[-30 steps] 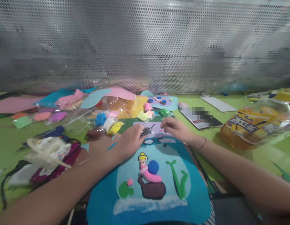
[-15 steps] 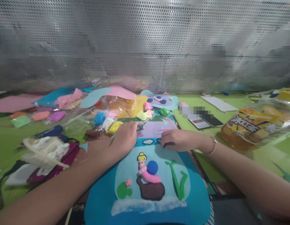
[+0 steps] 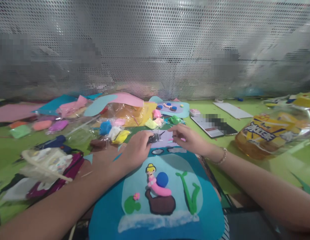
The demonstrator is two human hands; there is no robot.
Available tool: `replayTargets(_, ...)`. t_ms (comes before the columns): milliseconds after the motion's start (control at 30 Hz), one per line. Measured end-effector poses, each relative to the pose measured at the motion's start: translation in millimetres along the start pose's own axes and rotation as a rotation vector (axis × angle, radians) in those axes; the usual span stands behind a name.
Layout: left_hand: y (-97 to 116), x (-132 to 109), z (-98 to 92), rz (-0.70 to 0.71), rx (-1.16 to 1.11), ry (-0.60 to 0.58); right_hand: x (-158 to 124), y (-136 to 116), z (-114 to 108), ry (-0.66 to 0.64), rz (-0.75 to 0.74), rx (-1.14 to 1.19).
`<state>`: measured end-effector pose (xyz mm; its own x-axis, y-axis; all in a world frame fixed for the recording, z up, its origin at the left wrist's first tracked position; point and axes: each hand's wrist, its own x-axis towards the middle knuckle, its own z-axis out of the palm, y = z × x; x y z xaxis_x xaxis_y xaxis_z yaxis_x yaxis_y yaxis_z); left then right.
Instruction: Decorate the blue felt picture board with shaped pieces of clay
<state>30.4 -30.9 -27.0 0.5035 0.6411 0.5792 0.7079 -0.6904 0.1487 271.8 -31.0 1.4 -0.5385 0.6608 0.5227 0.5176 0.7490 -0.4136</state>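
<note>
A blue picture board (image 3: 210, 200) lies before me, with a pink and yellow clay figure (image 3: 158, 190), a brown clay shape (image 3: 162, 204), green clay plants (image 3: 188, 193) and two black-edged white clouds (image 3: 158, 151) near its top. My left hand (image 3: 139, 146) is wrapped round a small packet of black clay (image 3: 155, 138) above the board's top left. My right hand (image 3: 186, 138) is just right of the packet, its fingers bent together at a thin dark strand (image 3: 165, 132) near the thumb and fingertips.
Bagged coloured clay (image 3: 104, 128) and paper sheets (image 3: 127, 100) lie behind and left. A maroon pouch (image 3: 73, 165) is at the left. Phones (image 3: 207, 126) and a large drink bottle (image 3: 267, 133) stand or lie to the right. A perforated metal screen (image 3: 155, 46) rises behind.
My right hand has lifted off the board's top and moved up, nearer the black packet. My left hand has shifted slightly right, and the right-hand cloud is now uncovered.
</note>
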Motion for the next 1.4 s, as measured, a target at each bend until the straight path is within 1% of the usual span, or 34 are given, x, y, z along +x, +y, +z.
replayTargets(100, 2, -1, -2.1, 0.040, -0.027, 0.018, -1, 4, 8, 0.034, 0.047, 0.047)
replayTargets(267, 4, -2, -0.8, 0.110, -0.067, -0.003, -3, 3, 18, 0.064, 0.005, 0.000)
replayTargets(500, 0, -3, 8.0, 0.190, -0.093, -0.019, -4, -5, 19, 0.066, -0.001, -0.043)
replayTargets(700, 5, -4, 2.4, 0.250, -0.026, -0.071, -4, -7, 24, 0.060, 0.040, 0.003)
replayTargets(800, 7, -3, -0.6, 0.261, -0.028, -0.071, -3, -7, 22, 0.072, 0.055, 0.008)
replayTargets(933, 7, -2, -3.1, 0.208, -0.022, -0.047, -1, -2, 15, 0.116, 0.072, -0.015)
replayTargets(1067, 4, 0, -3.7, 0.091, 0.013, -0.050, 2, 7, 9, 0.140, 0.215, 0.081)
replayTargets(1267, -9, -1, 8.5, -0.049, 0.109, -0.068, 3, 8, 8, 0.116, 0.342, 0.222)
replayTargets(1400, -15, -3, 15.3, -0.110, 0.182, -0.079, 3, 5, 8, 0.112, 0.376, 0.290)
